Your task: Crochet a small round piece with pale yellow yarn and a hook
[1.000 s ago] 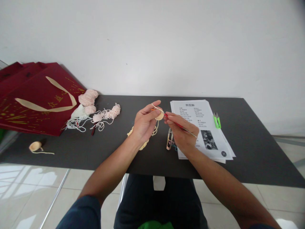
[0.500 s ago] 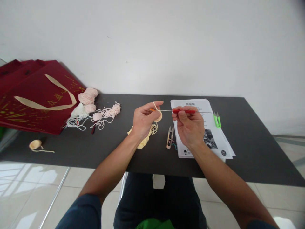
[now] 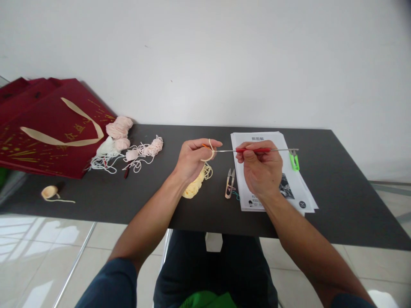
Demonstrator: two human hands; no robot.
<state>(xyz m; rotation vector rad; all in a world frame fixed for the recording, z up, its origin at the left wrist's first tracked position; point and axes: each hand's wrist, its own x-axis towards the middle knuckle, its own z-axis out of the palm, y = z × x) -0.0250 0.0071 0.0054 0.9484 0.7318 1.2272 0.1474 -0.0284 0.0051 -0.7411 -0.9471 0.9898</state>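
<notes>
Over the dark table [image 3: 353, 214] both hands work close together: the left hand [image 3: 192, 159] is curled, pinching cream yarn [image 3: 195, 188] looped over its forefinger, the yarn pile lying on the table just under it. Beside it the right hand [image 3: 260, 171] grips a red-handled hook [image 3: 253, 150] held level, its tip at the loop. Snips [image 3: 229, 185] lie between the hands; papers [image 3: 272, 141] lie under the right hand

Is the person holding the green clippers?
No, the green clippers lie on the paper, while the right hand holds a red-handled hook and the left hand holds yarn.
</notes>
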